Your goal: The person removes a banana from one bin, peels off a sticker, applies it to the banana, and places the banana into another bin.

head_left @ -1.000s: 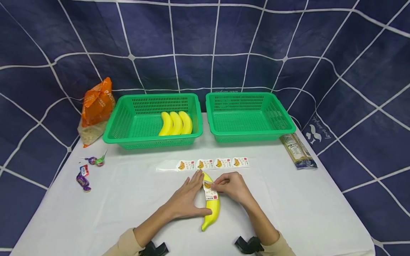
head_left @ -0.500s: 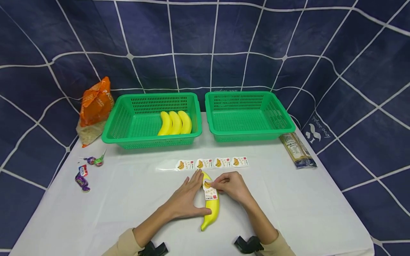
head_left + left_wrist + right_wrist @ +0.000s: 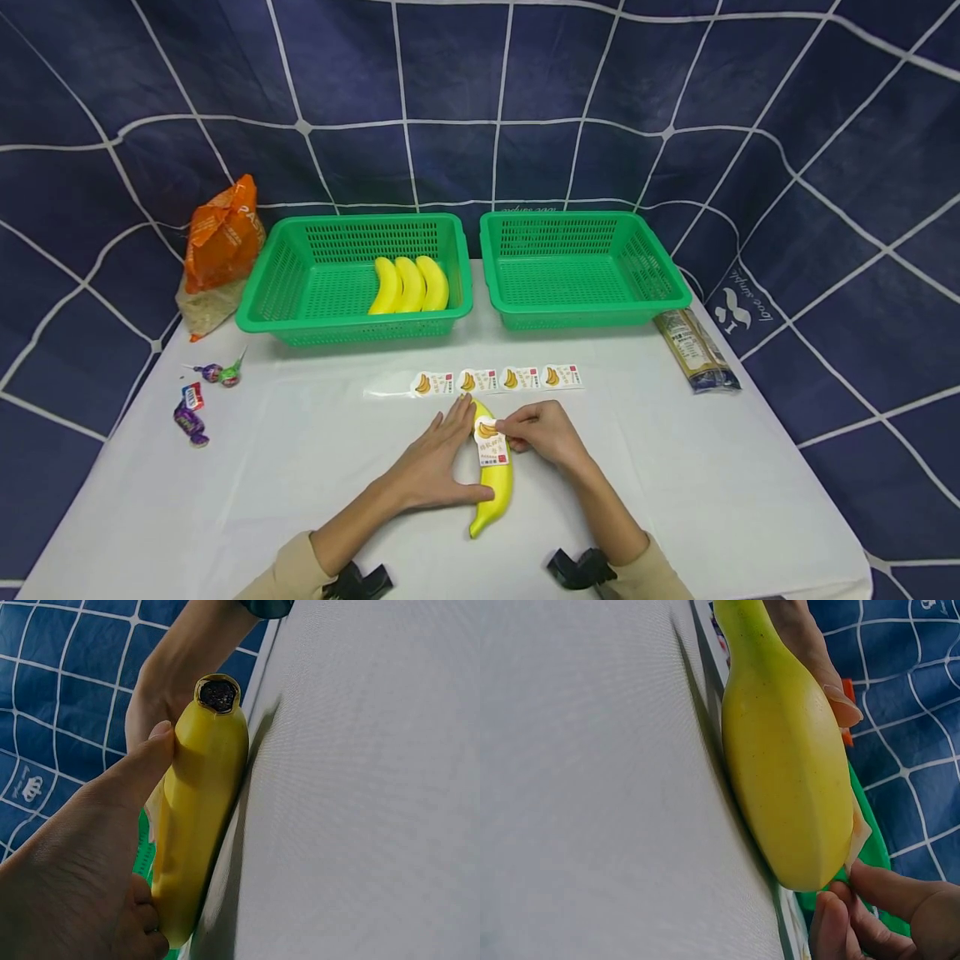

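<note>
Almost nothing shifted since a second ago: label [image 3: 491, 442] pressed a touch flatter onto banana [image 3: 495, 483], both hands in place. Banana flat on white table [image 3: 300, 467], long axis 12-to-6, stem end at 12, tip at 6. Left hand [image 3: 435, 467] at banana's 9, fingers straight, thumb steadying. Right hand [image 3: 543, 433] at 3, pinching label's upper edge; nearer the label.
</note>
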